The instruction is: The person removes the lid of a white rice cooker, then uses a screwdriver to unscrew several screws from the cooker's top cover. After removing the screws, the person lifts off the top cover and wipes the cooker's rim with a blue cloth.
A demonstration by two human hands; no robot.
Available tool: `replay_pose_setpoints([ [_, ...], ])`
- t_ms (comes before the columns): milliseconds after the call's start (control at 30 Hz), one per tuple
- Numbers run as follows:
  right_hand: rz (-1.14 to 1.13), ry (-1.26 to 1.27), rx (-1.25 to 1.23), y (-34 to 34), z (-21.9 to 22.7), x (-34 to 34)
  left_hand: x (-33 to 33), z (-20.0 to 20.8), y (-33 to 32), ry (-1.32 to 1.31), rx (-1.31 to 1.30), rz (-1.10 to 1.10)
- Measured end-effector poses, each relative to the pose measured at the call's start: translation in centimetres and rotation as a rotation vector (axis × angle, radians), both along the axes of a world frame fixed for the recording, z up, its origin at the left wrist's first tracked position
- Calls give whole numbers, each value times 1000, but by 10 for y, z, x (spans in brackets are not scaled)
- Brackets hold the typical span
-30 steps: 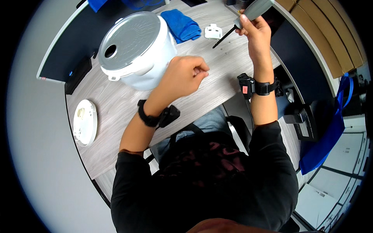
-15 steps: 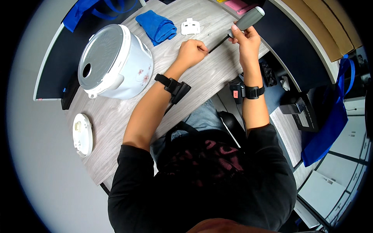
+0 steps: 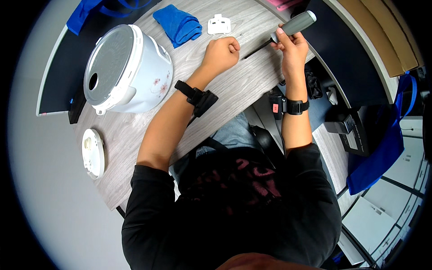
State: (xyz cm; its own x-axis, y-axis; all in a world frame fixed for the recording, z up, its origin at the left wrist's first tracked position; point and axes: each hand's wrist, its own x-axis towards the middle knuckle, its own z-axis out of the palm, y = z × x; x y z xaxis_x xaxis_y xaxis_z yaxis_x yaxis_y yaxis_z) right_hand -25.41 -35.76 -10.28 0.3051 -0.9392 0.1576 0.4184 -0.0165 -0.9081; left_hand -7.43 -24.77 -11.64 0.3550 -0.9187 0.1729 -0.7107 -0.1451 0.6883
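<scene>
My right hand (image 3: 292,48) grips a screwdriver (image 3: 297,23) with a thick grey handle and a dark shaft. It is tilted, its tip pointing down and left over the table, a short gap from my left hand (image 3: 220,56). The left fingers are curled in, and anything inside them is hidden. Just beyond that hand lies a small white plastic part (image 3: 219,25) with slots, tiny bits beside it. A white rice cooker (image 3: 144,74) with a grey lid and flower print stands to the left. A round white cover (image 3: 93,154) rests near the table's left edge.
A folded blue cloth (image 3: 177,26) lies behind my left hand. Dark partitions (image 3: 346,49) border the wood-grain table (image 3: 123,157). A blue bag (image 3: 375,157) hangs at the right, near a black box (image 3: 353,135). Cardboard (image 3: 382,36) stands at the upper right.
The screwdriver's tip and my left fingers have drawn apart. My right hand has shifted slightly right with the screwdriver, and the left fingers have curled in more. The whole view has shifted a little.
</scene>
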Motion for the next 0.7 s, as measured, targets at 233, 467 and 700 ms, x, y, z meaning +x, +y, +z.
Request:
replay_pose_setpoints([
  [233, -5, 27, 5, -2, -1, -2, -1, 0, -4, -81, 2, -38],
  [467, 7, 14, -15, -2, -6, 0, -1, 7, 2, -10, 123, 4],
  [700, 93, 28, -108, 12, 15, 16, 4, 47, 55, 20, 148, -36],
])
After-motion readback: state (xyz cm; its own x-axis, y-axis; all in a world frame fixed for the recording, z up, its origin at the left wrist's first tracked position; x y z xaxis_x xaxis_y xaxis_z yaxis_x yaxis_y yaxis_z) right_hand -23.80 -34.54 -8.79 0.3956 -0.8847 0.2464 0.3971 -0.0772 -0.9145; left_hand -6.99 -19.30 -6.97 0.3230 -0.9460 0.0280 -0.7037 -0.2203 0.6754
